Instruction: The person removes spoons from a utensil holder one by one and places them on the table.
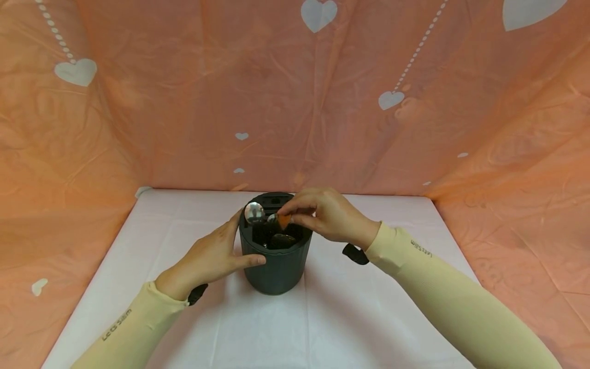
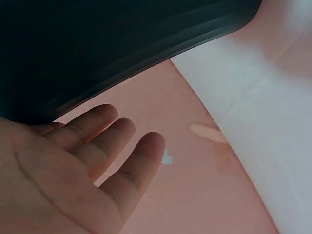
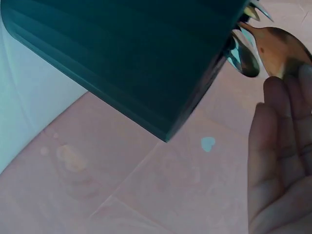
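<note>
A dark green cutlery holder (image 1: 275,274) stands upright on the white cloth, with spoons sticking up out of it, bowls on top. My left hand (image 1: 214,256) holds it from the left, thumb along the front and fingers toward the back rim. In the left wrist view, several fingers (image 2: 124,165) extend loosely below the holder wall. Over the opening, my right hand (image 1: 329,212) pinches a spoon (image 3: 282,48) by its bowl, which reflects orange. Another shiny spoon (image 1: 254,212) leans at the left rim. A darker spoon (image 1: 282,241) lies toward the front rim.
The white tablecloth (image 1: 258,333) spreads under the holder. Orange fabric with white hearts (image 1: 319,15) rises at the back and both sides. Fork tines (image 3: 262,10) show beside the spoons in the right wrist view. A dark wrist strap (image 1: 355,254) hangs below the right wrist.
</note>
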`<control>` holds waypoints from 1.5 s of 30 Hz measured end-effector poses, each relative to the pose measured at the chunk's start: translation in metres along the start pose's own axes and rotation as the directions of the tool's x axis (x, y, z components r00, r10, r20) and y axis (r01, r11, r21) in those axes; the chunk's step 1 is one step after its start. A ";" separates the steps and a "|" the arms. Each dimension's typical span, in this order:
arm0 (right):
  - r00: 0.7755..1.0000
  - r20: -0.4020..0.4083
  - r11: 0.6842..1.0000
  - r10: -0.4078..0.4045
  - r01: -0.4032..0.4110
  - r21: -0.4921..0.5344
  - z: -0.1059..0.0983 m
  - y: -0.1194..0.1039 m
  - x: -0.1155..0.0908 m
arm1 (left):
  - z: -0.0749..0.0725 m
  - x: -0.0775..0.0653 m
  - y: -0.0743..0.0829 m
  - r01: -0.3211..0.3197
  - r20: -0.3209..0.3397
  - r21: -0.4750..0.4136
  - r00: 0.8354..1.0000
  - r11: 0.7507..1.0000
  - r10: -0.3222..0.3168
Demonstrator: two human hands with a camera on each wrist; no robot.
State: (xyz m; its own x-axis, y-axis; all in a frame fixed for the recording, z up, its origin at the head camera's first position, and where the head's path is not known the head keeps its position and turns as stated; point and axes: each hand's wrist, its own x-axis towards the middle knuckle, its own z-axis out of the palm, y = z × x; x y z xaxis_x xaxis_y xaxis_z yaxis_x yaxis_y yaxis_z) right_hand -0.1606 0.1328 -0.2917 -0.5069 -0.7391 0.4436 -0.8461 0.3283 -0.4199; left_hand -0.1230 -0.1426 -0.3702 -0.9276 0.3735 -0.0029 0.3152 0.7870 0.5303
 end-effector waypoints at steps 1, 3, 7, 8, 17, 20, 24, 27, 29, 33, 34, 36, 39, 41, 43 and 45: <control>1.000 -0.008 1.000 -0.002 0.002 -0.005 -0.001 0.000 0.001 | 0.000 0.000 0.000 0.001 0.001 0.000 1.000 1.000 -0.001; 1.000 -0.020 1.000 -0.001 0.000 -0.014 -0.005 -0.001 0.002 | 0.000 0.000 0.000 0.004 0.001 -0.001 1.000 1.000 -0.004; 0.999 -0.046 1.000 0.004 -0.005 -0.015 -0.014 -0.004 0.006 | -0.001 0.000 0.001 0.008 0.004 0.001 1.000 1.000 -0.008; 0.998 -0.056 1.000 0.002 -0.003 -0.018 -0.017 -0.005 0.007 | -0.001 0.000 0.001 0.008 0.005 0.001 1.000 1.000 -0.008; 0.974 -0.220 0.992 -0.057 0.031 -0.119 -0.046 -0.020 0.020 | 0.000 -0.001 -0.001 -0.016 -0.018 -0.011 1.000 1.000 0.016; 0.959 -0.272 0.989 -0.077 0.040 -0.140 -0.057 -0.024 0.024 | 0.000 -0.001 -0.001 -0.024 -0.025 -0.013 0.999 1.000 0.024; 0.929 -0.358 0.985 -0.093 0.035 -0.166 -0.070 -0.026 0.024 | -0.001 -0.001 -0.001 -0.022 -0.027 -0.013 0.999 1.000 0.022; 0.896 -0.435 0.975 -0.095 -0.005 -0.222 -0.078 -0.023 0.021 | 0.000 -0.002 -0.001 -0.017 -0.024 -0.012 1.000 1.000 0.017; 0.875 -0.475 0.969 -0.093 -0.031 -0.246 -0.082 -0.021 0.019 | 0.000 -0.002 -0.001 -0.020 -0.024 -0.011 1.000 1.000 0.020; 0.864 -0.498 0.964 -0.077 -0.063 -0.257 -0.089 -0.016 0.012 | 0.001 0.000 -0.001 -0.030 -0.035 -0.012 0.999 0.999 0.030; 0.864 -0.498 0.961 -0.081 -0.065 -0.269 -0.090 -0.014 0.010 | 0.002 0.000 -0.001 -0.030 -0.033 -0.014 0.999 0.999 0.029; 0.862 -0.498 0.957 -0.097 -0.057 -0.285 -0.091 -0.011 0.005 | 0.003 0.001 -0.001 -0.030 -0.028 -0.016 0.999 0.999 0.029; 0.853 -0.505 0.951 -0.132 -0.034 -0.306 -0.092 -0.005 -0.004 | 0.005 0.001 0.000 -0.023 -0.012 -0.018 1.000 1.000 0.023; 0.855 -0.503 0.964 -0.121 -0.019 -0.265 -0.092 -0.001 -0.010 | 0.006 0.000 0.000 -0.024 -0.010 -0.013 1.000 1.000 0.024; 0.872 -0.483 0.973 -0.082 -0.036 -0.230 -0.092 0.003 -0.017 | 0.006 0.000 -0.001 -0.021 -0.015 -0.008 1.000 1.000 0.021; 0.890 -0.456 0.974 -0.021 -0.085 -0.210 -0.092 0.006 -0.024 | 0.006 0.001 -0.002 -0.022 -0.023 -0.002 0.999 1.000 0.022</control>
State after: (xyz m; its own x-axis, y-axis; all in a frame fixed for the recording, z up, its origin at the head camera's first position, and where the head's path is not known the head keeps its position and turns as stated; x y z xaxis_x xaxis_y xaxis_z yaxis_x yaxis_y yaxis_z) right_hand -0.1685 0.2067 -0.2325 -0.5084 -0.3959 0.7648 -0.8156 0.5063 -0.2801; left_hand -0.1230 -0.1409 -0.3767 -0.9250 0.3789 0.0282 0.3348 0.7775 0.5323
